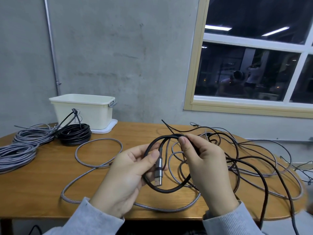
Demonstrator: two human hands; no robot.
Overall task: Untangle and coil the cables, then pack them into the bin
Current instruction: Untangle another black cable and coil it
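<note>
Table (42,175): a wooden top with a rounded edge, filling the lower half of the view; everything below lies on it or is held over it.
Window (250,65): at 2 o'clock in the grey wall, pale frame, dark panes with reflections of ceiling lights.
Loose tangle (254,160): at 3 o'clock, dark and grey cables crossing over one another on the table, some strands running off the far right edge.
Bin (81,112): cream plastic, at 10 o'clock at the back of the table, standing on a white lid or tray; its inside is not visible.
Grey coils (20,146): at 9 o'clock, two wound bundles of grey braided cable lying side by side, one nearer than the other.
Black coil (74,134): at 10 o'clock, just in front of the bin and touching the farther grey bundle; its ends stick up against the bin wall.
Grey braided cable (94,165): uncoiled, looping from 10 o'clock round to 6 o'clock and passing under both wrists.
Dark cable (171,189): at the centre, bent into one loop held between the hands above the table, the rest trailing right into the tangle.
Left hand (128,177): at 7 o'clock, thumb and fingers pinching the dark cable's loop at the plug end.
Right hand (203,165): at 5 o'clock, fingers curled round the top of the same loop, thumb pressing on it.
USB plug (157,173): silver metal shell, at the centre, pointing down inside the loop, just right of the left thumb.
</note>
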